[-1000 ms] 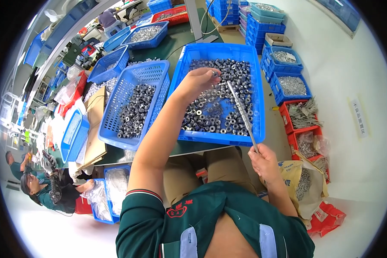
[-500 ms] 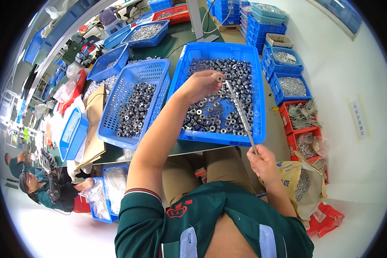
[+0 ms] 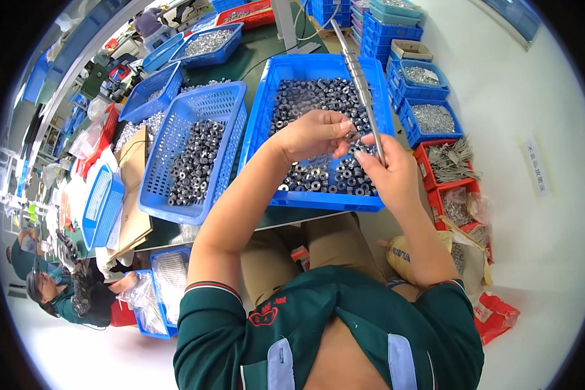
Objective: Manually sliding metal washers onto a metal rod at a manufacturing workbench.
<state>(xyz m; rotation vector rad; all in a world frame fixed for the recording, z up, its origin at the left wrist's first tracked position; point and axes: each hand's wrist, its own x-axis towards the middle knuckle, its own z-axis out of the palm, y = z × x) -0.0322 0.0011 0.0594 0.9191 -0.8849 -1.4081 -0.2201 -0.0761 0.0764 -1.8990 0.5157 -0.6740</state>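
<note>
My right hand (image 3: 393,172) grips the lower end of a long metal rod (image 3: 372,120), which leans upward and away with several metal sleeves threaded along its middle. Close beside it, my left hand (image 3: 315,136) has its thumb and fingers closed on a small metal ring (image 3: 351,136), partly hidden by the fingertips. Both hands are above a blue bin (image 3: 252,136) of loose metal rings (image 3: 315,94). On the left stands a perforated blue basket (image 3: 155,166) with more dark metal rings (image 3: 195,162) in it.
Blue crates (image 3: 417,140) and red bins (image 3: 429,185) of metal parts line the right side. Cardboard (image 3: 133,188) and another blue basket (image 3: 104,205) lie to the left. A co-worker (image 3: 71,292) sits at lower left. Sacks (image 3: 403,257) rest by my right arm.
My right hand has moved up and inward, beside my left hand. The rod's far end has risen and now points away from me. The left hand has shifted slightly right and lower.
</note>
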